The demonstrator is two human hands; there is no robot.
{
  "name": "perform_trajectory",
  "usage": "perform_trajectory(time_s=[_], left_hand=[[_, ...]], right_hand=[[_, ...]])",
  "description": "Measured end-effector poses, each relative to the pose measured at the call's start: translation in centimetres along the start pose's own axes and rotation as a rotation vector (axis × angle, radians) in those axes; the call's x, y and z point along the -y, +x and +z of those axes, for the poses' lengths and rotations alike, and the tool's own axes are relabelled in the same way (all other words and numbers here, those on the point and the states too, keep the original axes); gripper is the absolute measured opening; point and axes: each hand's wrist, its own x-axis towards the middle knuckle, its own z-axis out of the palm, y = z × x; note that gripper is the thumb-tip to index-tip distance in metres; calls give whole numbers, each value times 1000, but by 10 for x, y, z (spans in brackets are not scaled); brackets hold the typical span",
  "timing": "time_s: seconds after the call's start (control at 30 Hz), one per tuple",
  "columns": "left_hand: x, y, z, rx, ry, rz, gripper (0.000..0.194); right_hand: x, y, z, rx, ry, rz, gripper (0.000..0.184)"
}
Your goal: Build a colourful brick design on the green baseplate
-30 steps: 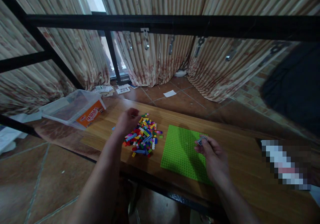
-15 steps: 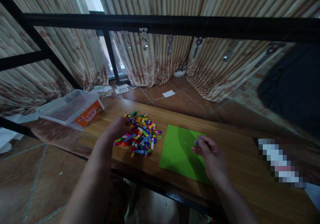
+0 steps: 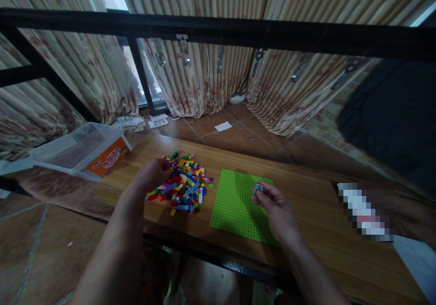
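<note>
My right hand (image 3: 277, 207) pinches a small grey toy brick (image 3: 258, 188) with a dark pattern on its face, between thumb and fingers. It hovers over the right part of a green studded baseplate (image 3: 235, 205), casting a shadow there. To the left lies a loose pile of colourful toy bricks (image 3: 184, 187) on the wooden table. At the pile's back left edge is my left hand (image 3: 155, 171), its fingers curled in at the bricks. Whatever those fingertips hold, if anything, is hidden.
A clear plastic bin (image 3: 81, 148) with an orange label stands at the table's left end. Toward the right lies a pixelated flat object (image 3: 363, 212), with a white sheet (image 3: 415, 259) near it. A black metal rail (image 3: 218, 30) crosses in front of striped curtains (image 3: 190, 78).
The camera view has swung slightly right, so the scene sits farther left. My right hand has turned the grey brick, showing its patterned face. My left hand stays at the pile.
</note>
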Motion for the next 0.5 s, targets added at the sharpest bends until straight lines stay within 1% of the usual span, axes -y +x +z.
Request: perform_trajectory(time_s=[0.07,0.13,0.2,0.27,0.3,0.37,0.43,0.5], left_hand=[[-5,-1,-2,13,-141,38,22],[-16,-4,-3,56,-333,97,31],[-32,-10,-3,107,-525,163,36],[-52,-16,3,158,-672,245,34],[-63,-19,8,207,-711,290,31],[-82,-25,23,260,-761,351,30],[-99,-30,40,283,-697,406,25],[-112,-35,57,267,-608,450,20]], right_hand=[[1,-1,1,5,25,13,42],[1,-1,2,9,42,19,42],[0,-2,3,5,49,22,43],[-1,-2,4,-5,47,25,43],[-2,-2,4,-7,43,23,43],[-3,-1,5,-5,29,14,41],[-4,0,7,-10,16,1,38],[-5,2,7,-20,-6,-20,35]])
